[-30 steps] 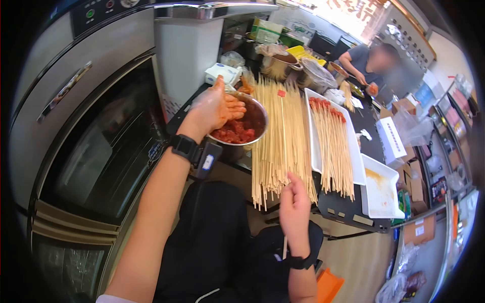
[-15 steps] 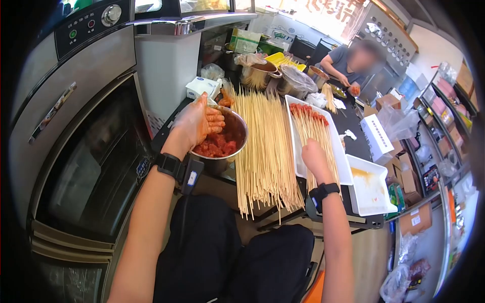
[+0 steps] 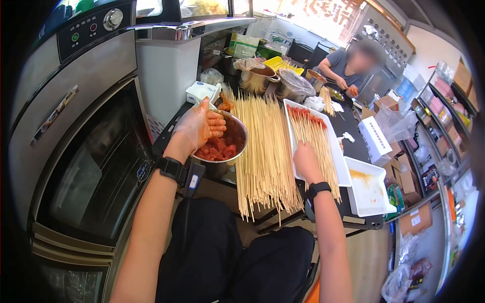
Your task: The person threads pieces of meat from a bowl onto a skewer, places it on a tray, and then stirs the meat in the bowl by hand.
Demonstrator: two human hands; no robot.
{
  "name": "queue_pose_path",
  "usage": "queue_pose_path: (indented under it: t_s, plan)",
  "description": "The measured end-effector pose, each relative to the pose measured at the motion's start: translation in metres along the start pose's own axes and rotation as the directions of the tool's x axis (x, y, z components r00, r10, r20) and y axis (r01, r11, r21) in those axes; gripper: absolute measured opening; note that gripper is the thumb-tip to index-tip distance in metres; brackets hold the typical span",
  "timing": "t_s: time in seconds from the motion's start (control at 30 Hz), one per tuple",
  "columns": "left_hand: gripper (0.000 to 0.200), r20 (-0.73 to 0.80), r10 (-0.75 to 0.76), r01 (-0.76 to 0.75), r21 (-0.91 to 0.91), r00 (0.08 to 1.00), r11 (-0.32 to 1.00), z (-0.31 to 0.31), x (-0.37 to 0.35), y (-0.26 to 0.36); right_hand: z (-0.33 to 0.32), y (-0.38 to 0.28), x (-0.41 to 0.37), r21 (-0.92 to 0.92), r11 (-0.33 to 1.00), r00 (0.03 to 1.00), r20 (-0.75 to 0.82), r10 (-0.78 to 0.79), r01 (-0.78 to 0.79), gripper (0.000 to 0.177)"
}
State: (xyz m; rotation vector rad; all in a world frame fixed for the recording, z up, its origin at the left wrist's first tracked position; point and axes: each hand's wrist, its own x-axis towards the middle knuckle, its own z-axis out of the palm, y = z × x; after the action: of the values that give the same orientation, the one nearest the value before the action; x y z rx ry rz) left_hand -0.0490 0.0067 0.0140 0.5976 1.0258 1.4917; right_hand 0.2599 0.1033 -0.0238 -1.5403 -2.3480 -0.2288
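Note:
My left hand [image 3: 206, 127], in a clear plastic glove smeared with red marinade, is held open over the rim of a metal pot [image 3: 243, 146]. Chunks of red meat [image 3: 218, 147] lie in the pot below its fingers. My right hand [image 3: 307, 161], bare, is closed around the lower part of a bamboo skewer at the left side of a white tray [image 3: 344, 169]. Several skewers with red meat [image 3: 308, 116] at their far ends lie side by side in this tray. Between my hands spreads a thick layer of bare bamboo skewers [image 3: 262, 156].
A second white tray [image 3: 371, 194] with some brownish liquid stands at the right front. Pots [image 3: 255, 81] and a yellow tray [image 3: 283, 64] are at the back. Across the table sits another person [image 3: 346, 65]. A steel cabinet [image 3: 86, 166] is close on my left.
My right hand has shifted left, from over the middle of the laid skewers to their left edge. My left hand stays over the pot, nearly unchanged.

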Motion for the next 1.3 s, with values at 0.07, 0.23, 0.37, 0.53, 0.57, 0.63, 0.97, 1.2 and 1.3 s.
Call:
queue_pose_path:
  t_s: [0.07, 0.23, 0.37, 0.53, 0.57, 0.63, 0.97, 1.2, 1.3]
  plan:
    - [0.057, -0.003, 0.002, -0.002, 0.002, 1.0, 1.0, 0.0, 0.0, 0.001, 0.001, 0.002, 0.004, 0.004, 1.0, 1.0, 0.023, 0.007, -0.008, 0.018]
    - [0.055, 0.021, 0.019, -0.019, -0.007, 1.0, 1.0, 0.0, -0.002, 0.001, 0.009, 0.01, 0.009, 0.064, 0.997, 0.999, 0.026, 0.038, -0.04, 0.021]
    - [0.054, 0.011, 0.032, -0.032, 0.005, 0.999, 0.999, 0.001, -0.003, 0.002, 0.014, 0.012, 0.012, 0.179, 0.979, 0.991, -0.078, 0.11, -0.095, 0.022]
    - [0.054, 0.024, 0.021, -0.021, -0.017, 1.0, 1.0, 0.0, -0.003, 0.0, 0.006, 0.011, 0.007, 0.138, 0.986, 0.995, -0.006, 0.096, -0.095, 0.022]
    - [0.054, 0.018, 0.025, -0.025, -0.017, 1.0, 1.0, -0.001, -0.003, 0.001, 0.008, 0.012, 0.008, 0.141, 0.986, 0.996, -0.007, 0.091, -0.089, 0.022]
    - [0.056, 0.015, 0.024, -0.024, -0.009, 1.0, 1.0, 0.0, -0.003, 0.0, 0.011, 0.017, 0.008, 0.08, 0.994, 0.997, 0.041, 0.071, -0.075, 0.024]
    - [0.019, 0.507, -0.154, -0.477, 0.606, 0.848, -0.636, 0.012, -0.007, -0.001, -0.02, -0.007, -0.023, 0.081, 0.977, 0.955, -0.243, -0.173, 0.197, 0.022]
    - [0.03, 0.164, -0.159, -0.207, 0.928, 0.974, -0.31, 0.023, -0.007, -0.017, 0.008, -0.062, -0.036, -0.102, 0.908, 0.897, -0.146, -0.417, 0.406, 0.01]
    - [0.029, 0.175, -0.141, -0.209, 0.934, 0.975, -0.29, 0.022, -0.01, -0.01, 0.004, -0.076, -0.032, -0.109, 0.972, 0.974, -0.064, -0.217, 0.209, 0.006]
